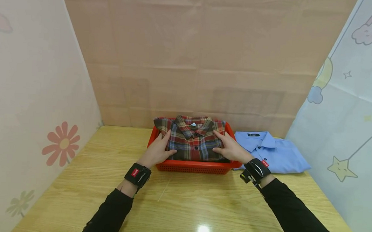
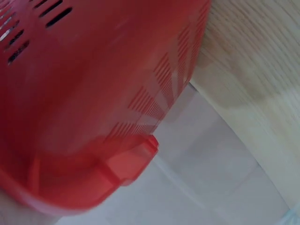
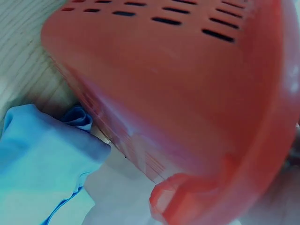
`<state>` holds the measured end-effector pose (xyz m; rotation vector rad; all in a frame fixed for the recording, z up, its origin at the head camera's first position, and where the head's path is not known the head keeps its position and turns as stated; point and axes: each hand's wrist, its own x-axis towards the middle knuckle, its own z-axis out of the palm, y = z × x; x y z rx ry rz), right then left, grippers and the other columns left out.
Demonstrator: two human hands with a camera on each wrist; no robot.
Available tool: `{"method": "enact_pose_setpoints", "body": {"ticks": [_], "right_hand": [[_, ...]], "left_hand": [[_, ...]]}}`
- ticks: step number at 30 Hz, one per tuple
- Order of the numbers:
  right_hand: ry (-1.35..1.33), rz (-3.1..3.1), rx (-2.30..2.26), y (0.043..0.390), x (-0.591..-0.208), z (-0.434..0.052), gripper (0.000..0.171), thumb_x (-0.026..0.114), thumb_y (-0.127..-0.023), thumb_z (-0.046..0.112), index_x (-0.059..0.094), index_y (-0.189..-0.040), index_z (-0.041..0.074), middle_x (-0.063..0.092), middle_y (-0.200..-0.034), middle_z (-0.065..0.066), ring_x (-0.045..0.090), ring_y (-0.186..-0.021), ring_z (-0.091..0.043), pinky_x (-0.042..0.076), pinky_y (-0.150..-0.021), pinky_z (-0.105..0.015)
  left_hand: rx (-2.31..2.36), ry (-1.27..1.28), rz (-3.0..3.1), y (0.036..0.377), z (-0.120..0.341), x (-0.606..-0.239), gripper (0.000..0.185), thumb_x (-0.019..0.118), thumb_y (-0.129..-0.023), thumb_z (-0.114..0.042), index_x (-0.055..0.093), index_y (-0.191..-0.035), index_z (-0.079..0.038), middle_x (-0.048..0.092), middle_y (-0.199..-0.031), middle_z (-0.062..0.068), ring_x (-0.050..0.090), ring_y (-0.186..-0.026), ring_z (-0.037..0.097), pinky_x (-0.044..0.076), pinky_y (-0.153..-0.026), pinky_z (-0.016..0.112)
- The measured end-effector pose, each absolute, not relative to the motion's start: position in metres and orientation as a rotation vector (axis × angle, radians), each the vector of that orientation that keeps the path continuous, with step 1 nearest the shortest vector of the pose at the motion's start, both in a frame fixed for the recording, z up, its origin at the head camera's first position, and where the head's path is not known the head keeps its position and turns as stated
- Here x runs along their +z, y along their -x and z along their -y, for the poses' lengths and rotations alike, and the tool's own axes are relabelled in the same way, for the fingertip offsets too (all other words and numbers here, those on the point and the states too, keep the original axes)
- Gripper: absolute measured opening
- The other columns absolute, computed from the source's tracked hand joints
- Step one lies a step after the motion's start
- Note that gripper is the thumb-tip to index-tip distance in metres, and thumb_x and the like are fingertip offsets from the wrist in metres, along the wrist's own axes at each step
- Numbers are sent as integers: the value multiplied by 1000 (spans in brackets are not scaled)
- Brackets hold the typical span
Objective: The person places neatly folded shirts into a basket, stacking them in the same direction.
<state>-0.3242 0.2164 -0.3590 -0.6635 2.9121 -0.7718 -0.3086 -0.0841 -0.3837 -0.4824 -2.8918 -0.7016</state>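
A folded red, blue and dark plaid shirt [image 1: 192, 139] lies in a red slotted plastic basket [image 1: 192, 166] at the back middle of the wooden table. My left hand [image 1: 159, 148] rests flat on the shirt's left side, fingers straight. On the shirt's right side my right hand [image 1: 228, 146] lies the same way. Both wrist views show only the red basket wall [image 2: 93, 93] [image 3: 187, 93] up close. A folded light blue shirt [image 1: 272, 152] lies on the table right of the basket, its edge also showing beside the basket [image 3: 42, 159].
The wooden table [image 1: 187, 207] is closed in by a brown cardboard back wall [image 1: 195, 60] and patterned sheets at the left [image 1: 32, 104] and right [image 1: 347, 114]. Black sleeves and black wrist devices sit on both forearms.
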Motion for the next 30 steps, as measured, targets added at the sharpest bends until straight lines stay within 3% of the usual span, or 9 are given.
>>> {"method": "enact_pose_setpoints", "body": {"ticks": [5, 12, 19, 23, 29, 30], "right_hand": [[655, -2905, -716, 327, -365, -217, 71, 59, -88, 24, 20, -145, 10, 9, -143, -32, 20, -130, -43, 30, -96, -54], [688, -2889, -616, 329, -371, -218, 71, 60, -88, 20, 20, -144, 4, 22, -138, -31, 36, -122, -37, 37, -92, -48], [672, -2883, -607, 327, -369, -218, 67, 59, -88, 16, 23, -142, 0, 27, -136, -31, 39, -119, -35, 39, -89, -45], [661, -2880, -590, 325, -367, -218, 66, 60, -87, 14, 24, -141, -3, 33, -133, -30, 37, -120, -37, 38, -91, -47], [605, -2880, -532, 324, -367, -215, 65, 60, -87, 16, 28, -139, -4, 38, -133, -25, 28, -126, -39, 33, -96, -49], [602, -2886, -523, 323, -367, -215, 64, 61, -87, 16, 29, -139, -4, 39, -133, -25, 29, -126, -39, 33, -96, -49]], "left_hand": [[-650, 455, 2921, 309, 80, -385, 84, 65, -82, -37, 19, -145, -9, 25, -139, 32, 34, -123, 42, 37, -93, 49], [-608, 441, 2991, 312, 78, -385, 83, 66, -81, -36, 21, -144, -6, 24, -140, 31, 36, -123, 41, 37, -94, 48], [-610, 454, 3020, 311, 78, -382, 77, 66, -82, -28, 27, -141, -1, 27, -138, 32, 44, -116, 39, 41, -91, 47], [-579, 464, 3023, 311, 77, -381, 72, 65, -83, -23, 28, -140, 2, 28, -137, 29, 55, -100, 31, 47, -82, 40], [-638, 440, 3012, 310, 76, -383, 69, 61, -85, -14, 25, -139, 7, 12, -141, 35, 60, -80, 29, 46, -56, 30], [-626, 425, 3004, 309, 76, -383, 68, 61, -85, -14, 26, -139, 7, 10, -141, 36, 59, -84, 30, 47, -57, 30]]}}
